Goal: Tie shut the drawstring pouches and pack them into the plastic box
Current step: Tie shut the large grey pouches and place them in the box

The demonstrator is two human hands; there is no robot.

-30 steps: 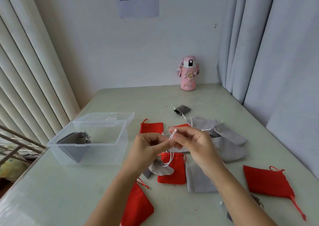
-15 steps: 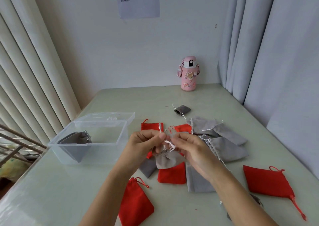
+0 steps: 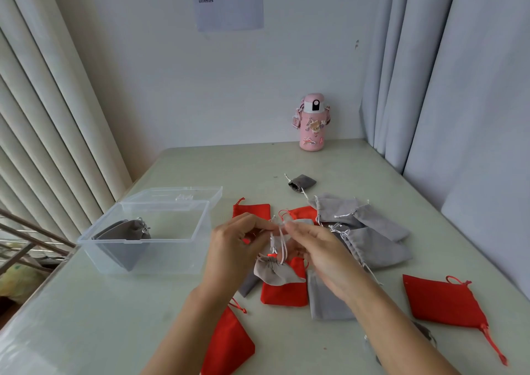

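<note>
A grey pouch (image 3: 275,271), mouth puckered; fingers of left hand (image 3: 235,248) and right hand (image 3: 324,255) pinch its white cords (image 3: 282,242)

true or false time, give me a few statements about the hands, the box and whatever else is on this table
1. The left hand and the right hand both pinch the white drawstring of a small grey pouch just below them. True.
2. The plastic box has its lid shut. False: the lid stands open behind the box.
3. A red pouch lies inside the plastic box. False: only a dark grey pouch shows in it; the red ones lie out on the table.
4. A pink bottle stands upright at the far edge of the table, by the wall. True.
</note>
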